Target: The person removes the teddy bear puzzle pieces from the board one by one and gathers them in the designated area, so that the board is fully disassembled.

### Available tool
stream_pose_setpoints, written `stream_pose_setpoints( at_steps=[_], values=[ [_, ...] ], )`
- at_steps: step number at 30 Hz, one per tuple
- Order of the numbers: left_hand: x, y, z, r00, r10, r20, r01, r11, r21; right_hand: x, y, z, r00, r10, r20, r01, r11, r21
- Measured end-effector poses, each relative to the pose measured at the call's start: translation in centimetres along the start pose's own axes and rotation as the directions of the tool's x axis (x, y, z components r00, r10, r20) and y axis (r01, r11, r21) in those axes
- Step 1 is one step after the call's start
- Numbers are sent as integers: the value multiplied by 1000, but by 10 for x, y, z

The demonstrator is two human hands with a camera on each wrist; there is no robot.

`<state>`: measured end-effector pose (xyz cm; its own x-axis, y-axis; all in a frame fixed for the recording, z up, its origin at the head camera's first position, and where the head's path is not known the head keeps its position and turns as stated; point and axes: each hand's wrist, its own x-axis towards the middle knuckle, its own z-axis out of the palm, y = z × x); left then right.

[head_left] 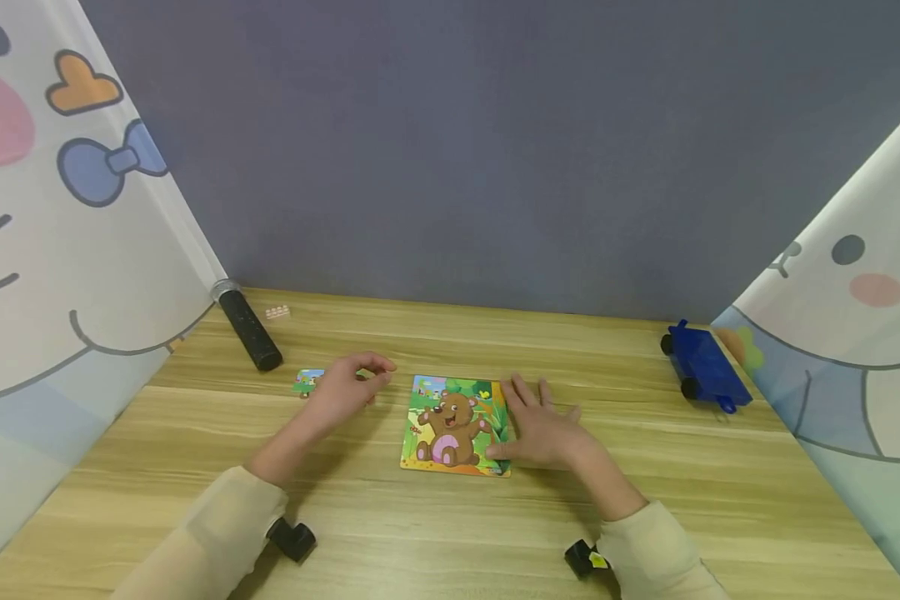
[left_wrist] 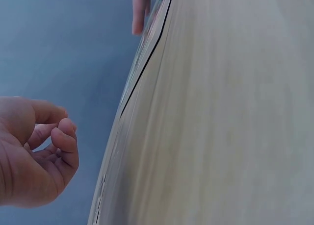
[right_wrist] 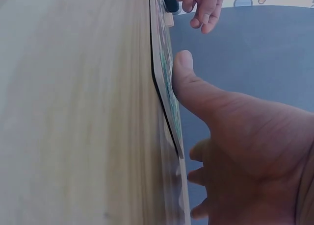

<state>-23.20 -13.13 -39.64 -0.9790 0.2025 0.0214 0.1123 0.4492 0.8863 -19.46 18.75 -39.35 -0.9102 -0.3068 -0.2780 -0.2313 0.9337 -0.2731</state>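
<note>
Left of centre, a colourful piece (head_left: 308, 382), perhaps still to place, partly hidden behind the left hand (head_left: 341, 392), loosely curled, visibly holding nothing. At centre, a bear picture (head_left: 447, 427), seemingly complete where visible. Right of centre, the right hand (head_left: 542, 427), spread flat, masking part of the picture's right edge.

Head view high, forward-down; wrist views low, close; table (head_left: 420, 542) shared.

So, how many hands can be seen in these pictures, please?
2: the left hand is to the left of the puzzle, the right hand at its right side. The wrist views show these same two.
</note>
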Motion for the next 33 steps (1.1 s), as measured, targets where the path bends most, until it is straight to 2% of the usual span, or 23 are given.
stream_pose_setpoints(
  at_steps=[6, 16, 20, 26, 33],
  values=[
    [2, 4, 11, 999, 24, 26, -23, 999, -37, 0, 5, 0, 1000, -3, 26, 3, 1000, -7],
    [5, 18, 40, 992, 12, 122, -1, 996, -85, 2, 6, 1, 999, 7, 32, -7, 1000, -2],
    [8, 20, 50, 985, 24, 169, -10, 996, -83, 3, 5, 1, 1000, 12, 27, -12, 1000, -4],
    [14, 18, 61, 968, 34, 248, 9, 985, -170, 3, 4, 1, 999, 24, 31, -24, 1000, -11],
    [17, 20, 72, 959, 24, 284, 33, 980, -196, 2, 3, 1, 999, 25, 37, -25, 1000, -10]
  ],
)
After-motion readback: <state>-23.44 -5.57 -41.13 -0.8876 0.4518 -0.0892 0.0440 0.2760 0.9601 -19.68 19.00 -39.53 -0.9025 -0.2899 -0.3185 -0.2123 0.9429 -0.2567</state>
